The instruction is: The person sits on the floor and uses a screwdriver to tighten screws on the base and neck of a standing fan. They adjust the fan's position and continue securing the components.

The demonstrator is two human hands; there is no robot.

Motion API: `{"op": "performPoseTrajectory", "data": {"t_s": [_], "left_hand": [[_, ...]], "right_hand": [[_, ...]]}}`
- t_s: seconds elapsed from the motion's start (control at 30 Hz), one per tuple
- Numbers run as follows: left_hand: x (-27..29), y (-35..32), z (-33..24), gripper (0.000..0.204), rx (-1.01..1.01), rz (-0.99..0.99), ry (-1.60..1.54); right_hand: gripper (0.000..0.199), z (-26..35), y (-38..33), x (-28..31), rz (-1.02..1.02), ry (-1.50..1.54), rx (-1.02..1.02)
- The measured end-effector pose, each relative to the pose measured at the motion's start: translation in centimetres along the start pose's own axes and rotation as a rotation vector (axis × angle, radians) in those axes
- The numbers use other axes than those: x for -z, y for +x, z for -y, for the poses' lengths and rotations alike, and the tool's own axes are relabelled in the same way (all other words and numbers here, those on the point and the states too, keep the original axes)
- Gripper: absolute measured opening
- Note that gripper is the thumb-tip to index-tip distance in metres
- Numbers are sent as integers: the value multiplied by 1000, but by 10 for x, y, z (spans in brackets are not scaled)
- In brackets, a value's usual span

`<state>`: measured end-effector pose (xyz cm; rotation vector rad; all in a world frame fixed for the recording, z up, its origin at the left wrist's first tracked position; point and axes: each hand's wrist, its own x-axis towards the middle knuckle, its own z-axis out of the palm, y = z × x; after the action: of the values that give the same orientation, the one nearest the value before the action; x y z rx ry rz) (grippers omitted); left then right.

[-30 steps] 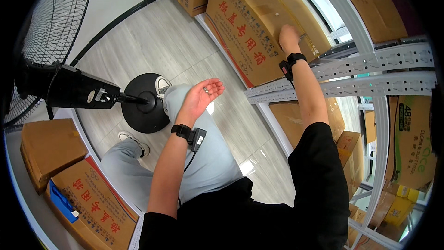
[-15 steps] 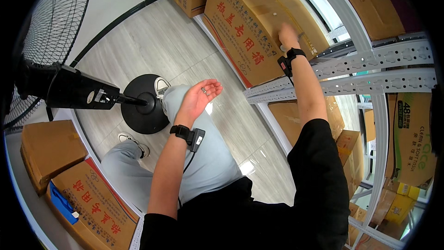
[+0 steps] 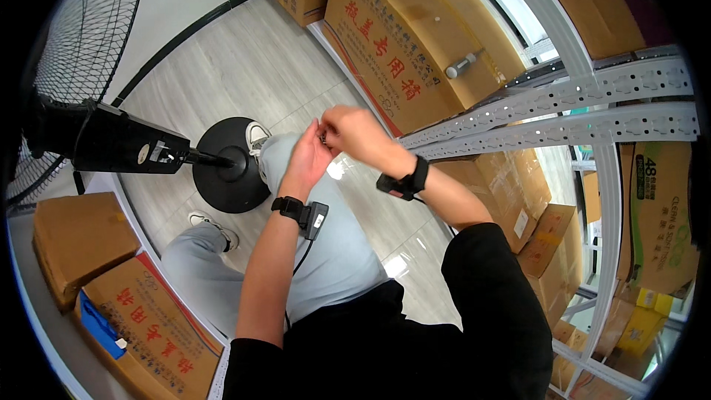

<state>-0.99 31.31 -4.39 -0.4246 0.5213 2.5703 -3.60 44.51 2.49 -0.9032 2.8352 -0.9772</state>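
My left hand (image 3: 309, 159) is turned palm up and cupped above my knee. Small metal pieces (image 3: 324, 138) lie in it, too small to name exactly. Over that palm my right hand (image 3: 357, 132) has its fingers pinched together at the pieces; whatever is between its fingertips is hidden. Up on the large cardboard box (image 3: 415, 11) rests a screwdriver (image 3: 461, 66) with a grey handle, apart from both hands. A small white round thing (image 3: 437, 19) also sits on that box.
White perforated shelf beams (image 3: 548, 115) run along the right, with cardboard boxes (image 3: 507, 185) below. A black standing fan (image 3: 126, 137) is at the left, its round base (image 3: 231, 165) by my foot. More boxes (image 3: 85, 237) stand lower left, one bearing a blue item (image 3: 102, 326).
My right hand has left the screwdriver on the box and come down leftward to my left palm. The screwdriver now shows fully. My left hand has barely moved.
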Motion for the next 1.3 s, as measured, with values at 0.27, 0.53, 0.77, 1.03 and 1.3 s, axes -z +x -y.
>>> {"op": "performPoseTrajectory", "data": {"t_s": [0.27, 0.53, 0.77, 1.03, 1.3], "left_hand": [[21, 3, 3, 28, -9, -1, 1], [8, -8, 1, 29, -11, 127, 233], [20, -13, -21, 32, -16, 32, 218], [73, -91, -120, 22, -181, -47, 244], [136, -160, -168, 23, -396, -117, 214]], "right_hand": [[9, 12, -13, -15, -44, -153, 55], [16, 10, -26, 7, -55, -257, 15], [18, -12, -12, 38, -272, -123, 61], [50, -209, -8, 142, -299, -529, -914], [37, -264, -25, 139, -608, -434, -758]]}}
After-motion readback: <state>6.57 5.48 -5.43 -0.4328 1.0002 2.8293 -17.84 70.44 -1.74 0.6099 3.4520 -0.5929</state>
